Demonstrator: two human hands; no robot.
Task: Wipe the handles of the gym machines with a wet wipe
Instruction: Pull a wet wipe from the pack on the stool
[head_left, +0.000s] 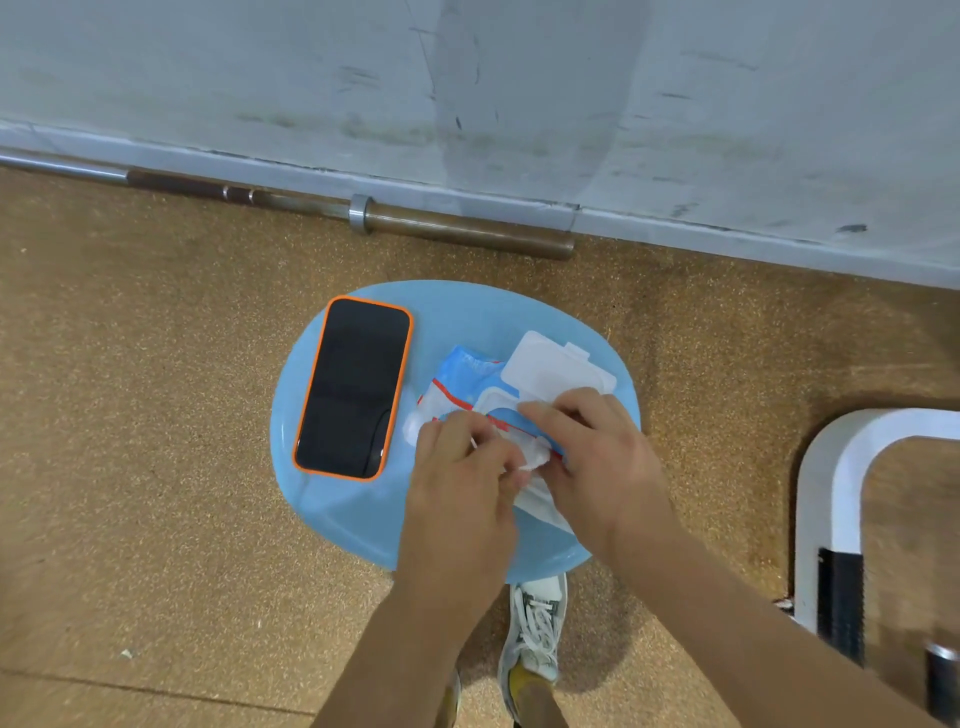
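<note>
Left hand (460, 467) and right hand (597, 457) both pinching white wet wipe (537, 496) over blue-white soft wipes pack (457, 376), hinged lid open, on round light-blue stool (353, 509). Black phone in orange case (353, 387) beside. Risk: several wipes dragging out together, or pack sliding into phone.

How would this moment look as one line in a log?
stage: fetching wipe | wipes pack: lid open, on blue stool | left hand, right hand: pulling wet wipe out

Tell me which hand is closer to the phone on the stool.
Left. The left hand sits just right of the phone, over the wipes pack. The right hand is farther right, beyond the pack's open lid.
</note>
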